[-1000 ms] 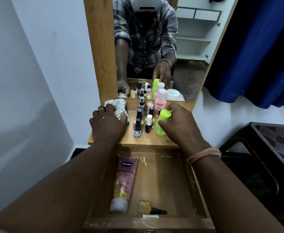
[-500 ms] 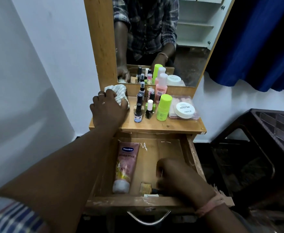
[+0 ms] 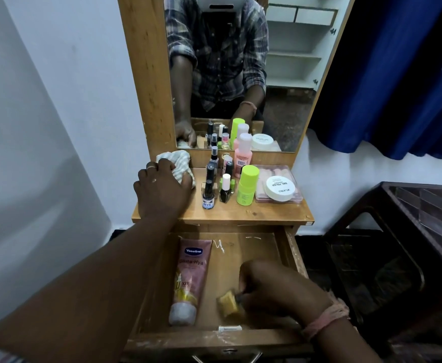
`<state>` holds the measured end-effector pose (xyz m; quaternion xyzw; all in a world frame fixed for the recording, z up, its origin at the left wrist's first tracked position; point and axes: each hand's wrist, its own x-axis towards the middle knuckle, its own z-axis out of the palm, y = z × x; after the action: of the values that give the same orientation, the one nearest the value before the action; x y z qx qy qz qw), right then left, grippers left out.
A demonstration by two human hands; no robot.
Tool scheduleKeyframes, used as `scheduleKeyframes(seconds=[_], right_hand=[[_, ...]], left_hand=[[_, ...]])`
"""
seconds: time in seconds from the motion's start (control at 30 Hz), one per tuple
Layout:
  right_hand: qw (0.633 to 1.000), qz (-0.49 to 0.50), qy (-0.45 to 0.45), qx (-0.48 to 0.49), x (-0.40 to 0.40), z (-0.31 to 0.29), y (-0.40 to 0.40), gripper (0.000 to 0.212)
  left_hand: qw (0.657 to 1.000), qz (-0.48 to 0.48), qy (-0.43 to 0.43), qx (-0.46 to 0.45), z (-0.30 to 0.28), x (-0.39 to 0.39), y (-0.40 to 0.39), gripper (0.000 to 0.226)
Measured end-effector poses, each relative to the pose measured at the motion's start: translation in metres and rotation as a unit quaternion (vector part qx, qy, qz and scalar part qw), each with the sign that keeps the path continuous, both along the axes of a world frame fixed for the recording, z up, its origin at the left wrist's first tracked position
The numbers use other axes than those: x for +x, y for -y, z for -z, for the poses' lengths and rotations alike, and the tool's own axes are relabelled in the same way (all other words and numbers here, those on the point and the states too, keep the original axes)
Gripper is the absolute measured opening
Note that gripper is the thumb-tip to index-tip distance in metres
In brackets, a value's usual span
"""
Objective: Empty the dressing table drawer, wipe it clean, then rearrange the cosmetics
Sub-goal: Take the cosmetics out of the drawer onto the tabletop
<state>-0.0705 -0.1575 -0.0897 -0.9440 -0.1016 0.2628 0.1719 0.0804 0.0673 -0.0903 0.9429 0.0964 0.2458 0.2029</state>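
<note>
The wooden drawer (image 3: 291, 254) stands pulled open below the dressing table top (image 3: 254, 214). Inside it lies a pink Vaseline tube (image 3: 189, 280) at the left. My right hand (image 3: 274, 290) is down in the drawer's front right part and grips a small brush with yellowish bristles (image 3: 227, 302); its handle is hidden in my fingers. My left hand (image 3: 162, 188) rests on the table top's left end and holds a striped cloth (image 3: 179, 163). On the top stand several small bottles (image 3: 208, 191), a lime green bottle (image 3: 246, 184), a pink bottle (image 3: 243, 154) and a white jar (image 3: 280, 188) on a pink case.
A mirror (image 3: 240, 74) in a wooden frame rises behind the table top and reflects me. A white wall is at the left. A blue curtain (image 3: 398, 74) hangs at the right, above a dark plastic chair (image 3: 411, 244) beside the drawer.
My right hand left the lime green bottle on the top, dropped into the drawer and closed on the brush, which now sits tilted up off the drawer floor. My left hand stayed on the cloth.
</note>
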Motion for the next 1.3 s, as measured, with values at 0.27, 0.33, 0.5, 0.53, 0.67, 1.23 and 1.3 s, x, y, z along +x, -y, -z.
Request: scheduleKeyframes(seconds=[0.27,0.33,0.5,0.53,0.67,1.23,1.3], right_hand=[[0.908,0.202,0.321,0.177,0.027,-0.088,0.034,0.005],[0.905,0.196,0.351,0.138,0.038,-0.093,0.034,0.007],[0.920,0.170,0.351,0.051,0.065,-0.085,0.024,0.014],[0.922,0.170,0.346,0.047,0.069,-0.083,0.023,0.014],[0.922,0.177,0.341,0.039,0.079,-0.076,0.022,0.019],[0.985,-0.053,-0.156,-0.052,0.000,-0.021,-0.056,0.028],[0.977,-0.104,-0.178,-0.061,0.000,-0.025,-0.058,0.031]], left_hand=[[1.000,0.001,0.000,-0.016,0.000,0.001,0.000,0.047],[1.000,0.002,-0.002,-0.017,0.000,0.001,0.000,0.046],[1.000,0.000,0.004,-0.015,0.002,0.002,0.000,0.045],[1.000,0.000,0.005,-0.013,0.002,0.002,0.000,0.045],[1.000,-0.002,0.003,-0.010,0.001,0.003,0.000,0.047],[1.000,-0.002,-0.014,-0.003,-0.005,-0.003,0.002,0.052],[1.000,-0.002,-0.013,-0.001,-0.005,-0.003,0.002,0.052]])
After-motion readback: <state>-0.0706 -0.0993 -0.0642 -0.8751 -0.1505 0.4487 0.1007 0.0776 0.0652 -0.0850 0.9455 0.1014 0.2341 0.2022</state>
